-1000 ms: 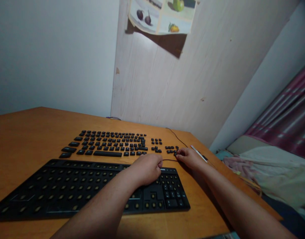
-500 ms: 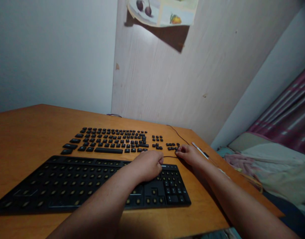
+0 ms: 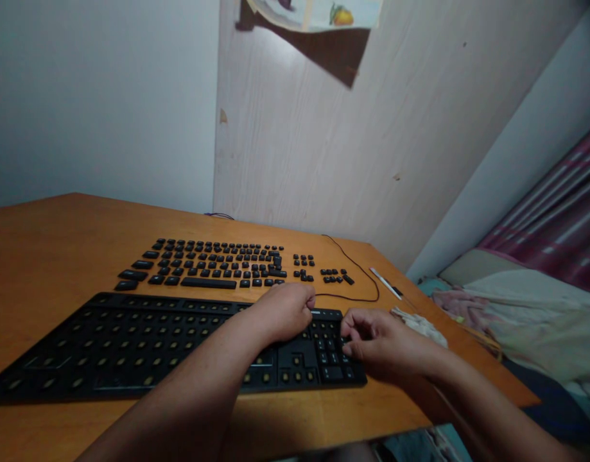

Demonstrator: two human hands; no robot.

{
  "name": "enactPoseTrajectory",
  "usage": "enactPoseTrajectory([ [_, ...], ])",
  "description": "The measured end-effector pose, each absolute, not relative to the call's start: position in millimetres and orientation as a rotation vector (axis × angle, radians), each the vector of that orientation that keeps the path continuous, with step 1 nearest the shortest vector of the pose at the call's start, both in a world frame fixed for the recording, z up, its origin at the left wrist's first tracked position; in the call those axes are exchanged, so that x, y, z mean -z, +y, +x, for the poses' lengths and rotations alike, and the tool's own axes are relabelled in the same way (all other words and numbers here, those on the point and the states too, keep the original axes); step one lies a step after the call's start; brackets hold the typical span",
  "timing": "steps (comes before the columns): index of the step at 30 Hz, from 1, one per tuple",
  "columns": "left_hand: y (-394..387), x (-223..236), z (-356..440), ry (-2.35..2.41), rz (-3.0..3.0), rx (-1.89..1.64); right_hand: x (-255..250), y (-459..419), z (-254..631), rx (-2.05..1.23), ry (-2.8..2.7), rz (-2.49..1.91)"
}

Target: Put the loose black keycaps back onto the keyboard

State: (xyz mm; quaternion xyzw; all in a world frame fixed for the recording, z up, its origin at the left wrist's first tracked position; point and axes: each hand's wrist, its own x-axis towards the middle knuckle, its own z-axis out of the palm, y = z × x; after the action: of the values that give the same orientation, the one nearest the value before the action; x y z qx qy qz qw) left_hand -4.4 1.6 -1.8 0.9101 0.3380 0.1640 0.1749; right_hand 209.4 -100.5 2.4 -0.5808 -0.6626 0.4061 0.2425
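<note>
A black keyboard (image 3: 295,358) lies on the desk with most keycaps off and the small stems bare. Caps sit on part of its number pad (image 3: 334,372). My left hand (image 3: 291,312) is curled closed over the keyboard's upper edge, left of the number pad; its fingers hide whatever it may hold. My right hand (image 3: 374,337) pinches at the number pad's right side. The keycap at its fingertips is barely visible against the black keyboard. Behind the keyboard, loose black keycaps (image 3: 212,264) are laid out in rows, with a small number-pad group (image 3: 334,276) at right.
A black cable (image 3: 377,289) loops over the wooden desk (image 3: 44,237). A white stick-like object (image 3: 384,281) and a crumpled pale cloth (image 3: 422,327) lie at right. Past the desk's right edge is a bed (image 3: 526,301). A wall (image 3: 299,141) stands behind.
My right hand has moved from the loose number-pad keycaps back toward me, to the keyboard's right side. My left hand stays in place. The view has tilted slightly down.
</note>
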Motion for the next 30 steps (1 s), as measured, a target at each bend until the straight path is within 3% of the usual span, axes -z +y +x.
enactPoseTrajectory([
  [30,-1.9,-4.9,-5.8,0.967,2.574,-0.424,-1.8,-97.0,207.1,-1.053,-1.954,-1.604],
])
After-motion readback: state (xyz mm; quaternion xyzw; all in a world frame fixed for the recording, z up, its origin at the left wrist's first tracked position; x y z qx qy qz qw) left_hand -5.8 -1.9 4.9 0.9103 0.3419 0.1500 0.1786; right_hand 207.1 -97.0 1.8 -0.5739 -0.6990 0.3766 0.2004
